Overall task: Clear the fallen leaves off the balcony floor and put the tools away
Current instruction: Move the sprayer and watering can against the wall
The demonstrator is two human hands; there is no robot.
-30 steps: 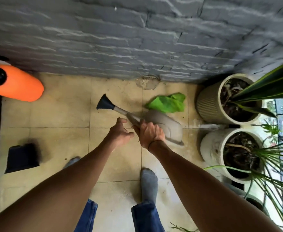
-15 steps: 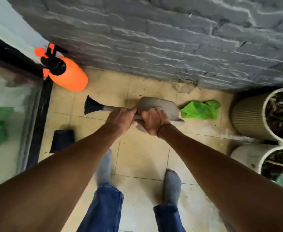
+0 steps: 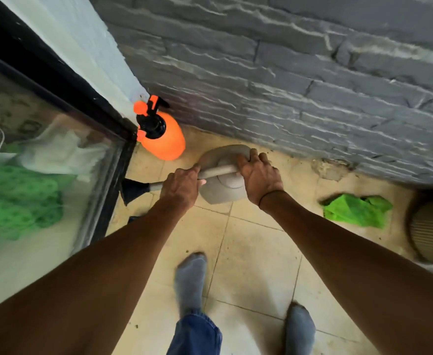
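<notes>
Head view: both hands' grip curled round watering can [image 3: 223, 190]; orange sprayer [image 3: 164, 139] just beyond.

The floor [image 3: 251, 242] was laid with pale beige square tiles, scuffed and speckled with small bits of dirt, running up to a grey stone-clad wall [image 3: 287, 73]. An orange plastic pressure sprayer with a black cap [image 3: 163, 139] stood on it in the corner where the wall met a black-framed glass door [image 3: 56, 139]. A crumpled bright green cloth [image 3: 356, 210] lay on the tiles near the wall. A ribbed tan plant pot [image 3: 430, 234] stood at the right edge. Two grey-socked feet [image 3: 191, 280] were also on the floor.
</notes>
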